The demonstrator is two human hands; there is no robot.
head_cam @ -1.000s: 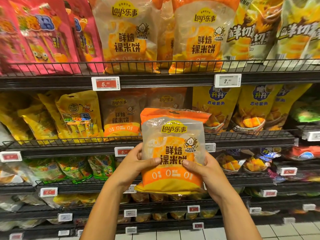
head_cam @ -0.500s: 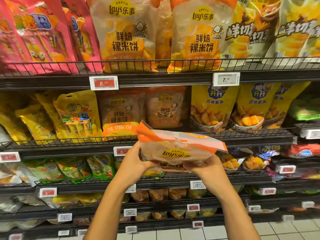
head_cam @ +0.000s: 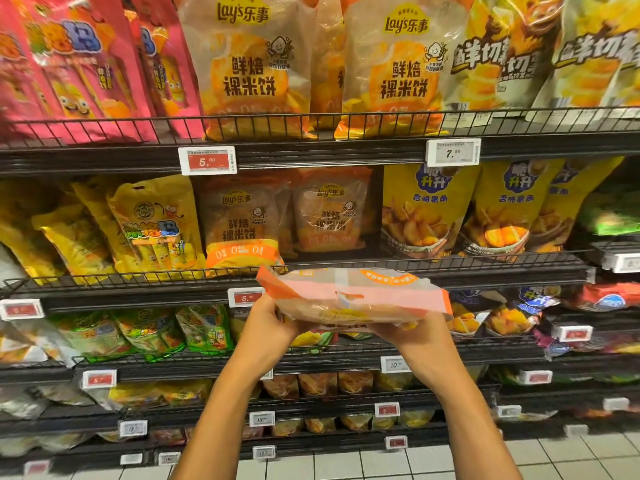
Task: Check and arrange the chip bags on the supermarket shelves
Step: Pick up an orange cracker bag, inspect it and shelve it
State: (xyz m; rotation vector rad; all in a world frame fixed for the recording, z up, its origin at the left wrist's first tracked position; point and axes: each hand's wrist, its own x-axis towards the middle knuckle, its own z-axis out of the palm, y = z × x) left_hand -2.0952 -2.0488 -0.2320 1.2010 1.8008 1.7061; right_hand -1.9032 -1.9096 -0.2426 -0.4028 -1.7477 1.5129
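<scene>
Black wire shelves (head_cam: pixel 346 268) full of snack bags stand behind the grip. Left hand (head_cam: pixel 268 327) and right hand (head_cam: pixel 415 336) pinch the rice cracker bag (head_cam: pixel 353 296) flat, just below the shelf rail.

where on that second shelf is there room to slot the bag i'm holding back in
The clearest gap is the dark space behind the wire rail, in front of the set-back orange Lay's rice cracker bag, bordered left by the front Lay's bag and right by the yellow potato wedge bags. Elsewhere that row is packed. Both hands hold the orange-edged clear bag.
</scene>
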